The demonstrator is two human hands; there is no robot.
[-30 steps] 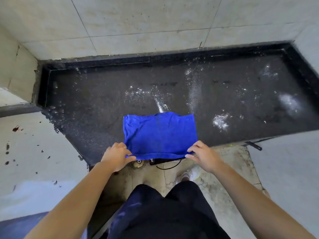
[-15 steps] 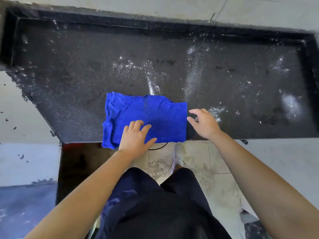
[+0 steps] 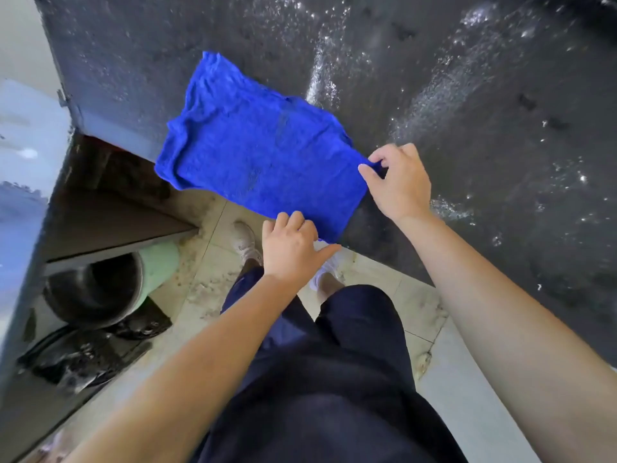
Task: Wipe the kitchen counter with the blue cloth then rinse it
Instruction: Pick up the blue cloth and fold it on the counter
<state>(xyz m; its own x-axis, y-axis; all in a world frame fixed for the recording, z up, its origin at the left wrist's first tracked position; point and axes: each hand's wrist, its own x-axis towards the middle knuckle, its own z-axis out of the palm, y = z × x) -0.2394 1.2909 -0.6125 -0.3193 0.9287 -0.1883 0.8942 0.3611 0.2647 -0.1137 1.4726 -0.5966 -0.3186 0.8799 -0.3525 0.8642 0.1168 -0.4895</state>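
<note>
Dark speckled stone made up the kitchen counter, which filled the upper right of the frame and was streaked with pale wet splashes. On its near edge, upper centre, lay the blue cloth, spread almost flat, its lower left side hanging a little over the counter's front. The right hand pinched the cloth's right corner between thumb and curled fingers. The left hand sat at the cloth's nearest corner with fingers loosely bent and thumb stretched out; whether it actually gripped the hem could not be told.

This looked like the very start of the wiping step: the cloth was being laid out and squared, and no stroke seemed under way. The next move probably called for a firm hold or a flat press on the cloth, then a sweep toward the splashes at upper right. Rinsing was not yet done, and no tap or sink showed.

Under the counter at lower left a pale green bucket lay on its side, its mouth too dark to show contents. Beside it sat a crumpled black plastic bag, contents hidden
</note>
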